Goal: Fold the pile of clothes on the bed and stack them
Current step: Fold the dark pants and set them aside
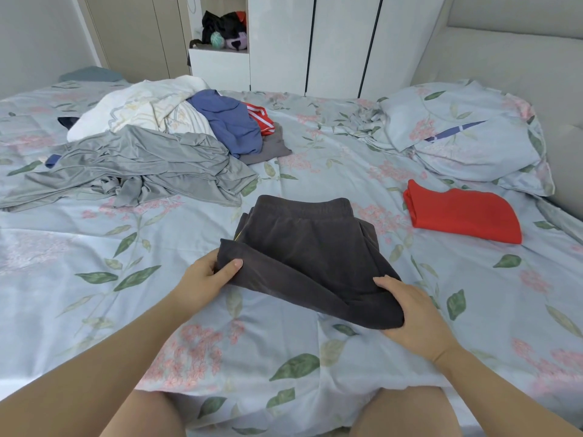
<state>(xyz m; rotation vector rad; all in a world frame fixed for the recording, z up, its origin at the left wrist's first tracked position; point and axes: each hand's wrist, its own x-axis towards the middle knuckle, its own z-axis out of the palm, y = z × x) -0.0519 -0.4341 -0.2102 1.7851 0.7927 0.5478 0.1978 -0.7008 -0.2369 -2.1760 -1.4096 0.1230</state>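
A dark grey pair of shorts point(310, 247) lies partly folded on the floral bedsheet point(220, 326) in front of me, waistband at the far side. My left hand point(206, 280) pinches its near left corner, thumb on top. My right hand point(416, 313) grips the near right edge, which is lifted off the sheet. A folded red garment point(463, 214) rests to the right. At the back left sits the unfolded pile: a grey garment point(135, 165), a blue one point(230, 121), a white one point(138, 110) and a red-and-white piece point(260, 118).
A floral pillow point(467, 134) lies at the right by the padded headboard point(517, 55). White wardrobe doors point(315, 42) stand behind the bed, with a shelf nook holding dark items point(222, 29). My knees are at the bed's near edge.
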